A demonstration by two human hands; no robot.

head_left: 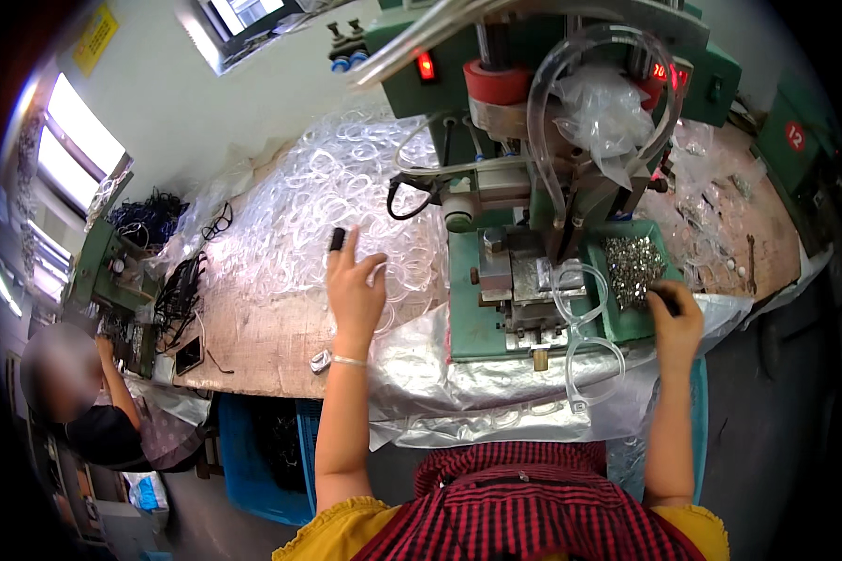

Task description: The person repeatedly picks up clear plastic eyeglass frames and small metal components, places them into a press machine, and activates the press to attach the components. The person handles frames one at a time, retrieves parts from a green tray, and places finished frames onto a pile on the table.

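Black frames [180,294]: tangled together well to the left of the press, with a phone [189,355] lying in front of them.
Clear pile [299,192]: see-through frames spread thickly over the bench, left of the press and reaching close to it.
Left hand [355,290]: left of the press, over the near part of the clear pile; released, fingers loosely parted and raised, one wearing a black cover [338,239] (whether the hand brushes the pile, I cannot tell).
Press [466,318]: green, standing between the two hands.
Clear frame [575,329]: at the right front of the press, one ring beside its metal blocks, the other hanging over the silver sheet [458,376]; it lies between the hands, nearer the right, and touches neither.
Tray [662,245]: green, just right of the press, holding small metal parts [631,266].
Right hand [678,323]: right of the press, at the tray's near right corner; fingers curled and bunched toward the parts (any piece between the fingertips is too small to tell).
Wrench [750,262]: farther right of the press, on the bench.
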